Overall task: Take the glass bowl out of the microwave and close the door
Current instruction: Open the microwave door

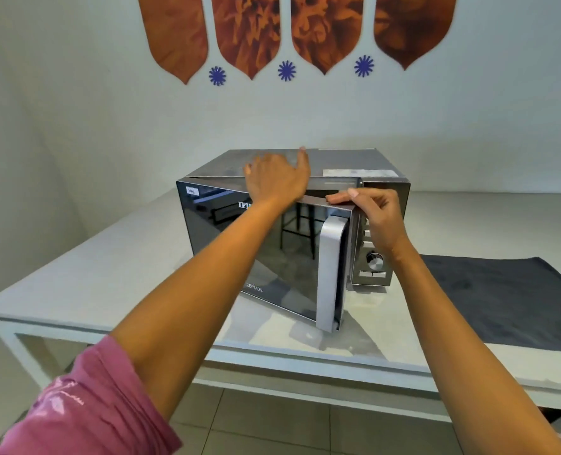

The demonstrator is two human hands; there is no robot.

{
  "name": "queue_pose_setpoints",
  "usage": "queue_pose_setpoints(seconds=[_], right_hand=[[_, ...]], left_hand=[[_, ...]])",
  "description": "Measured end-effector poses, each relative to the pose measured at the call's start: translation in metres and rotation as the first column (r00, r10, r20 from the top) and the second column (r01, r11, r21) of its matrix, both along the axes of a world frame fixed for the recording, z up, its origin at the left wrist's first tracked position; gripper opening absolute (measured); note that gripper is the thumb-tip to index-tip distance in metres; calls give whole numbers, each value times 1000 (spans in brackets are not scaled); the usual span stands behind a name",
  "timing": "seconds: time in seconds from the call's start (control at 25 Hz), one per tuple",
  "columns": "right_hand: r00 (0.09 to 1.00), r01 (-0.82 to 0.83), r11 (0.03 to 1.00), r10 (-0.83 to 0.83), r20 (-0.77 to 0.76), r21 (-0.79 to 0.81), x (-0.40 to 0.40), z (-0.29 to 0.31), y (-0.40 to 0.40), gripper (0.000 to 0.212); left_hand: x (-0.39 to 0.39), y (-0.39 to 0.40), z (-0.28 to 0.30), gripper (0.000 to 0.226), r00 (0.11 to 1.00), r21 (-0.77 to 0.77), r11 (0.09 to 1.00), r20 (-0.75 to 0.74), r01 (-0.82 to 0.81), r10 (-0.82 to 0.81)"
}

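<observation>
Mirrored microwave door (272, 251) ajar, right hand (376, 218) grip pinching its top edge, left hand (275, 178) spread on top.

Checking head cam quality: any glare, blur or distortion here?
Head view: mirror-like microwave door reflects chair legs, hiding the interior; left hand shows motion blur at its fingers; wide-angle bends the table edges; lighting soft and even.
</observation>
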State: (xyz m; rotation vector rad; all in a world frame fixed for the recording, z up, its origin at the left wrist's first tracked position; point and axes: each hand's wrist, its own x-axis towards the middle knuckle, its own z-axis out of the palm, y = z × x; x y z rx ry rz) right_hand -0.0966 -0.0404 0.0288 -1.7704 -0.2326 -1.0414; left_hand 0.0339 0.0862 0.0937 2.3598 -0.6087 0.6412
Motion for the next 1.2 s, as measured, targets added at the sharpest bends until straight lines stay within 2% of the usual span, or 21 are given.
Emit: queue_pose_setpoints(seconds=[0.08,0.36,0.56,0.72,1.0,1.12,1.2], right_hand=[[998,-67,997,68,19,-41,-4,2,10,34],[953,-302,940,302,-26,-158,7,9,49,40],[893,-443,887,449,23,-129,30,4,87,41],[839,-527,846,533,106,-85,49,-4,123,40],[812,-496,848,529,247,-187,73,-20,175,36],[807,-472,846,528,264,-249,79,-22,196,44],[807,-458,839,531,260,-293,81,-23,210,41]], left_hand=[[11,15,-3,86,982,227,973,-169,-39,79],[25,60,6,93,914,496,868,-354,6,196],[18,87,5,99,923,487,873,-337,3,185],[19,108,4,97,932,488,871,-340,61,125],[25,147,3,89,925,406,904,-379,136,31],[26,165,8,86,905,416,888,-425,194,2],[27,176,11,87,898,452,869,-439,201,20]])
